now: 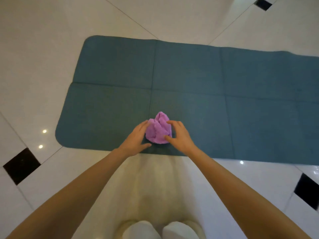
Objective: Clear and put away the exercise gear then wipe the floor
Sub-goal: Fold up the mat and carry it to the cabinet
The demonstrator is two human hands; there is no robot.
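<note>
Reaching down over the near long edge of a teal exercise mat (198, 75), 2 bare hands meet at a bunched purple cloth (158, 131) that sits on the mat just inside that edge, left of its middle. From the left: the glossy white tiled floor (43, 66), hard and reflective with 2 bright light spots and small black diamond insets (21, 165), carries the mat, whose left corners are rounded and whose matte, finely textured surface is divided by 1 lengthwise crease and several cross creases into rectangular panels. The left hand (136, 137) lies with fairly straight fingers against the cloth's left side, thumb spread along the mat, touching rather than clasping. The cloth is soft, fluffy terry or microfibre, gathered into a loose peaked mound with deep folds. The right hand (179, 135) curls over its right side, thumb on the front and fingertips on top, grasping it. Likely risks, as judged from this layout: the loose bundle may unfold or slip from a 1-sided grasp when lifted; the thin mat may slide or ruck on the slick tile if pressed; the creases suggest a folding mat that could spring open unless folded along them; the polished floor may give poor footing to the pale-slippered feet (143, 229) near the bottom edge.
</note>
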